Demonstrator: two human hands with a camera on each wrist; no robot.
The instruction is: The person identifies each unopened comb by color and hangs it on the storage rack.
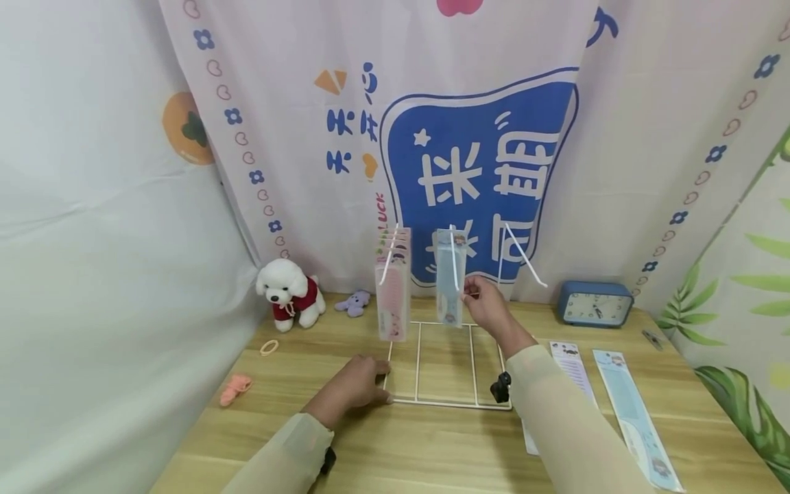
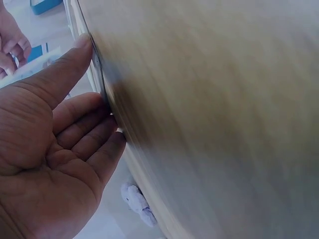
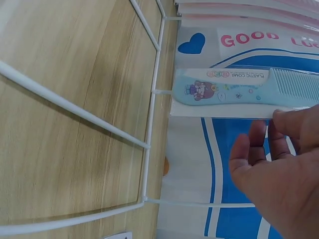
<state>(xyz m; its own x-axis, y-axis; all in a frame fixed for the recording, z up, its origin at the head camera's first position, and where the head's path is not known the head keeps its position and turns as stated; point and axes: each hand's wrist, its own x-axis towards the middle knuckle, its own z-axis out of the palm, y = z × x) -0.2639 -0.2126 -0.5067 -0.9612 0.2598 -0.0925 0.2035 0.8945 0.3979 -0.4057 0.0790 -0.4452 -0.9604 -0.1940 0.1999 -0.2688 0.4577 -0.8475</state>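
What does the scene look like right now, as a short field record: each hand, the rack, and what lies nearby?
left hand: open, fingers resting on the white wire rack base
right hand: pinches the edge of the packaged light blue plastic comb hanging on a rack hook
pink packaged combs: hang in a row on the left hook
wooden table: two packaged combs lie flat at right

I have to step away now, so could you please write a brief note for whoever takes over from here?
Left hand: open, fingers flat on the table, touching the wire rack's base at its front left corner.
Right hand: fingertips pinch the edge of the blue packaged comb hanging on the middle hook.
Done: pink packaged combs hang on the left hook.
Left: the right hook is bare; two packaged combs lie on the table to the right.
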